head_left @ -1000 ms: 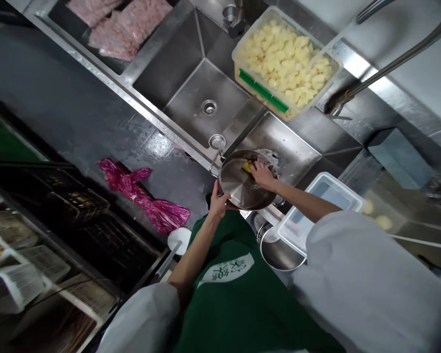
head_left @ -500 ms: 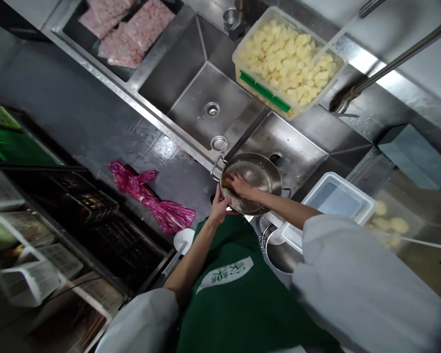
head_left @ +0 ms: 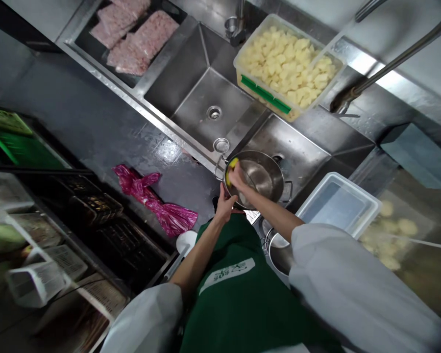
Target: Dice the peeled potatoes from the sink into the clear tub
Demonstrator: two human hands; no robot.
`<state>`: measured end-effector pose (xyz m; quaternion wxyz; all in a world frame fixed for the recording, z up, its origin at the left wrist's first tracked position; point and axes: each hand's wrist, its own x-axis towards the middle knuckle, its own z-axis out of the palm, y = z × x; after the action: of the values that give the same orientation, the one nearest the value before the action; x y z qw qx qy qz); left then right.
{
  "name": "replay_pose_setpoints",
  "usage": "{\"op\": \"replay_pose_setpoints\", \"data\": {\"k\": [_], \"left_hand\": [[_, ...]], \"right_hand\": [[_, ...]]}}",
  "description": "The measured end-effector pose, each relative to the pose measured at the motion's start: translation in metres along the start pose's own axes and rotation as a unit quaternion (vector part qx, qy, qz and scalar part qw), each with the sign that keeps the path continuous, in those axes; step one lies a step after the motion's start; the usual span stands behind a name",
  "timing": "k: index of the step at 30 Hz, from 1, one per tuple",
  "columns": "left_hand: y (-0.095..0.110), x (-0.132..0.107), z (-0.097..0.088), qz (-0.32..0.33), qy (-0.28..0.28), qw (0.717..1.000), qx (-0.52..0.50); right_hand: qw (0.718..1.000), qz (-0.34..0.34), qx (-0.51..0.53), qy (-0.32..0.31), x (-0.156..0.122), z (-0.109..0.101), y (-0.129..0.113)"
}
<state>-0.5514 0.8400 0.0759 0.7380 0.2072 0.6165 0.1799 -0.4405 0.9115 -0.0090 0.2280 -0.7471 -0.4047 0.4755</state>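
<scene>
A round steel pot (head_left: 262,174) with two wire loop handles is tilted over the near rim of the right sink basin. My left hand (head_left: 225,205) grips its near left edge, thumb over the rim and fingers outside. Inside the pot, my right hand (head_left: 238,179) is closed on a yellow sponge (head_left: 231,169) and presses it against the left inner wall. Only part of the sponge shows past the fingers. The pot's bottom looks wet.
A clear tub of peeled, cut potatoes (head_left: 286,63) straddles the sinks behind. Bagged pink meat (head_left: 143,41) lies upper left. A translucent lidded container (head_left: 338,203) and more pots (head_left: 281,255) are at my right. A magenta plastic bag (head_left: 156,198) lies on the floor near black crates (head_left: 121,233).
My right hand has moved up along the pot's left inner wall, and the yellow sponge now shows more clearly. My left hand keeps its hold on the rim.
</scene>
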Motion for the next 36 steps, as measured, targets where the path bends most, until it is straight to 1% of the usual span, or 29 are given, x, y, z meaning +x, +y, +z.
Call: {"op": "replay_pose_setpoints", "data": {"k": [2,4,5,7,8,9,10,11,12,13,15,17,19,21,23,25,28,30,31,33,34,36], "left_hand": [[0.004,0.003,-0.006,0.001,0.001,1.000,-0.005],[0.008,0.005,-0.011,0.006,0.000,1.000,-0.017],[0.009,0.005,-0.013,0.008,-0.001,1.000,-0.023],[0.010,0.005,-0.015,0.011,0.000,0.999,-0.035],[0.010,0.005,-0.015,0.011,0.002,0.999,-0.038],[0.010,0.004,-0.016,0.010,0.001,0.999,-0.039],[0.010,0.004,-0.016,0.009,-0.001,0.999,-0.039],[0.010,0.004,-0.016,0.010,-0.003,0.999,-0.039],[0.010,0.004,-0.016,0.012,-0.005,0.999,-0.039],[0.009,0.004,-0.016,0.014,-0.007,0.999,-0.038],[0.008,0.005,-0.018,0.020,-0.003,0.999,-0.033],[0.007,0.007,-0.019,0.021,0.002,1.000,-0.022],[0.007,0.008,-0.019,0.017,0.003,1.000,-0.015],[0.006,0.007,-0.020,0.013,0.002,1.000,-0.014],[0.004,0.005,-0.020,0.013,0.000,1.000,-0.017],[0.002,0.003,-0.020,0.014,-0.002,1.000,-0.023],[0.000,-0.001,-0.019,0.021,0.002,0.999,-0.035],[0.001,-0.002,-0.017,0.026,0.014,0.999,-0.045],[0.001,-0.003,-0.016,0.027,0.022,0.998,-0.050],[0.003,-0.003,-0.011,0.028,0.041,0.997,-0.059],[0.004,-0.004,-0.008,0.028,0.050,0.996,-0.063],[0.005,-0.005,-0.003,0.027,0.063,0.995,-0.067]], "right_hand": [[0.996,-0.053,-0.017,-0.071,-0.023,0.008,0.002],[0.979,-0.109,-0.048,-0.166,-0.045,0.002,0.012],[0.967,-0.131,-0.060,-0.211,-0.054,-0.006,0.019],[0.934,-0.170,-0.098,-0.297,-0.067,-0.029,0.037],[0.913,-0.193,-0.131,-0.334,-0.070,-0.043,0.047],[0.894,-0.212,-0.179,-0.353,-0.072,-0.057,0.056],[0.876,-0.226,-0.236,-0.354,-0.073,-0.071,0.064],[0.863,-0.232,-0.293,-0.341,-0.072,-0.084,0.072],[0.858,-0.230,-0.343,-0.307,-0.071,-0.095,0.078],[0.860,-0.219,-0.380,-0.261,-0.069,-0.103,0.082],[0.862,-0.212,-0.420,-0.189,-0.066,-0.109,0.085],[0.854,-0.239,-0.431,-0.167,-0.065,-0.100,0.080],[0.841,-0.291,-0.416,-0.188,-0.063,-0.080,0.069],[0.837,-0.335,-0.383,-0.202,-0.057,-0.058,0.053],[0.846,-0.349,-0.361,-0.181,-0.043,-0.043,0.039],[0.860,-0.334,-0.360,-0.138,-0.021,-0.041,0.031],[0.870,-0.306,-0.376,-0.087,0.012,-0.058,0.037],[0.875,-0.296,-0.376,-0.074,0.023,-0.074,0.049],[0.879,-0.290,-0.372,-0.067,0.024,-0.081,0.056],[0.895,-0.260,-0.359,-0.046,0.014,-0.091,0.067],[0.907,-0.232,-0.348,-0.040,0.005,-0.093,0.072],[0.931,-0.158,-0.324,-0.046,-0.018,-0.093,0.079]]}}
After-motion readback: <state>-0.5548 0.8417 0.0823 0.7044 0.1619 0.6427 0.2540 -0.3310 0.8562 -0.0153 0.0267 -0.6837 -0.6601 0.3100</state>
